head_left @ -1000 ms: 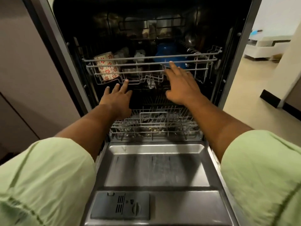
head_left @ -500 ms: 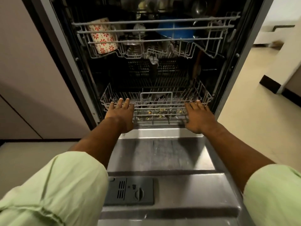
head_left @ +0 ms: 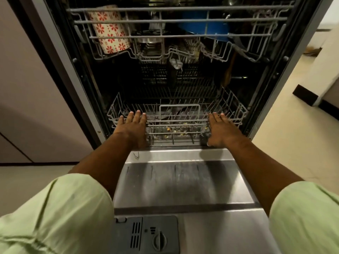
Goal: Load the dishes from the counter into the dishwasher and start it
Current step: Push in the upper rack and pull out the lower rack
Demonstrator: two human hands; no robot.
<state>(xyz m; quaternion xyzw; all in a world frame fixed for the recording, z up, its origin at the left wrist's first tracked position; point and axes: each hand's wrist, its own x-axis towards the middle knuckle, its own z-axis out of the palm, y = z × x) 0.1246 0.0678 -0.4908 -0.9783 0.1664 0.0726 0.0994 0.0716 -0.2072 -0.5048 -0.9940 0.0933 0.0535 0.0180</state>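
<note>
The dishwasher stands open with its steel door [head_left: 183, 182] folded down in front of me. My left hand [head_left: 132, 125] lies with straight fingers against the front left of the lower wire rack [head_left: 176, 125]. My right hand [head_left: 221, 128] lies the same way on the rack's front right. The lower rack sits inside the tub, with food bits under its front wires. In the upper rack [head_left: 176, 21] stand a white cup with red flowers [head_left: 108, 32], a steel vessel [head_left: 149, 38] and a blue bowl [head_left: 203, 27].
A detergent compartment with a round knob [head_left: 146, 235] is set in the door's near edge. Beige cabinet fronts [head_left: 31, 88] flank the left side. Cream floor [head_left: 293, 136] stretches to the right, with a dark skirting [head_left: 305, 95] along a wall.
Both hands dropped from the upper rack's front to the lower rack's front edge. The upper rack now sits back inside the tub. My view has tilted down and closer.
</note>
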